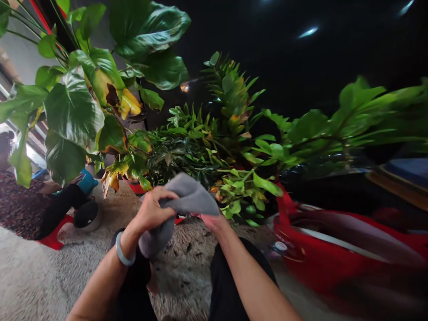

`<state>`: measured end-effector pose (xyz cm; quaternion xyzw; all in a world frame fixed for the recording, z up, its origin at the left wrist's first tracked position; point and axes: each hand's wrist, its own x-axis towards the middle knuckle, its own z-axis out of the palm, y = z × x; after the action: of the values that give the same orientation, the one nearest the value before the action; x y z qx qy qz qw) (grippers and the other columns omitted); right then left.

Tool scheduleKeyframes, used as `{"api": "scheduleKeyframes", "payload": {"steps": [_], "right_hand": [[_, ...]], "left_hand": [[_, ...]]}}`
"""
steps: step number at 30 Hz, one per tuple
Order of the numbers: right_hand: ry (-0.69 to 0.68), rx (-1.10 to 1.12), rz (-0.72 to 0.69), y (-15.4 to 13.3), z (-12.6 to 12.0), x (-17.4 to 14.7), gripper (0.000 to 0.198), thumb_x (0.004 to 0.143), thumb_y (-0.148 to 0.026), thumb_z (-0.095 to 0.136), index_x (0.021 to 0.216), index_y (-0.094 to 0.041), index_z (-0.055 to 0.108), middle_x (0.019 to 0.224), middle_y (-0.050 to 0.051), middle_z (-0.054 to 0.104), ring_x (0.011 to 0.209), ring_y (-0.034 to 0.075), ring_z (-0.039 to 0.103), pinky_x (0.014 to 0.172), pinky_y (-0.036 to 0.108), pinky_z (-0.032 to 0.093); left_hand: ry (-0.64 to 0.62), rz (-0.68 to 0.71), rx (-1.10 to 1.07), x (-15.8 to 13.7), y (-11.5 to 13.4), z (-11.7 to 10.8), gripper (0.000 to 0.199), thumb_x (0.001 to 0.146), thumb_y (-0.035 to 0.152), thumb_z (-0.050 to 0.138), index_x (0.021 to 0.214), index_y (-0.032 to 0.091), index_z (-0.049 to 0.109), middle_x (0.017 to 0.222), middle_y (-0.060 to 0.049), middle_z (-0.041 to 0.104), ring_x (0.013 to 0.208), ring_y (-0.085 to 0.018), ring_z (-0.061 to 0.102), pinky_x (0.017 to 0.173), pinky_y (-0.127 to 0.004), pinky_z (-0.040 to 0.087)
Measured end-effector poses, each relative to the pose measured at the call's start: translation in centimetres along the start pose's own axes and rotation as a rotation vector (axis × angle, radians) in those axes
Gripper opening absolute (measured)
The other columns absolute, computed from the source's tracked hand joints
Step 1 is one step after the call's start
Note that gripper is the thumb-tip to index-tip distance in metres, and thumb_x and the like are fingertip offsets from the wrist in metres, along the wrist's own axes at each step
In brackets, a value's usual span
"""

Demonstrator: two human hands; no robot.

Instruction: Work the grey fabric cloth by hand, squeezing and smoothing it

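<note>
A grey cloth (187,196) is bunched between both of my hands, just in front of a cluster of potted plants. My left hand (152,209), with a pale bangle on its wrist, grips the cloth from the left and its fingers curl over the fabric. My right hand (214,220) holds the cloth from below on the right; the fabric covers most of its fingers. A low leafy plant (200,151) stands right behind the cloth. A big-leaved plant (76,102) with yellowing leaves rises at the left.
My knees in dark trousers are at the bottom. Beige carpet (30,276) covers the floor. A red object (334,249) lies at the right. At the left a seated person (56,209) in dark clothing is by a dark bowl (87,215) and a red mat.
</note>
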<state>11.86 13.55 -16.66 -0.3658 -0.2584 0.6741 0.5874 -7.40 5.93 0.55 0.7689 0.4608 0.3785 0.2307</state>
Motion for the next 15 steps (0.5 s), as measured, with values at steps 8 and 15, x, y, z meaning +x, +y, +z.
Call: {"api": "scheduleKeyframes", "payload": {"steps": [8,15], "right_hand": [[0.012,0.096,-0.06,-1.4,1.8,-1.2,0.025,0.059,-0.032,0.085,0.065,-0.023,0.063,0.07,-0.002,0.072,0.074,0.021,0.072,0.062,0.03,0.058],[-0.051,0.072,-0.027,-1.7,2.1,-1.4,0.026,0.058,-0.032,0.085,0.061,-0.022,0.062,0.069,0.002,0.074,0.062,0.019,0.069,0.059,0.031,0.058]], "left_hand": [[0.331,-0.138,0.132,1.9,-3.3,2.0,0.032,0.067,0.009,0.069,0.096,0.021,0.076,0.095,-0.003,0.065,0.093,-0.02,0.063,0.089,-0.034,0.051],[0.258,-0.135,0.089,-3.4,-3.6,-1.5,0.031,0.068,0.01,0.066,0.093,0.024,0.076,0.095,-0.002,0.07,0.094,-0.021,0.064,0.09,-0.036,0.052]]}}
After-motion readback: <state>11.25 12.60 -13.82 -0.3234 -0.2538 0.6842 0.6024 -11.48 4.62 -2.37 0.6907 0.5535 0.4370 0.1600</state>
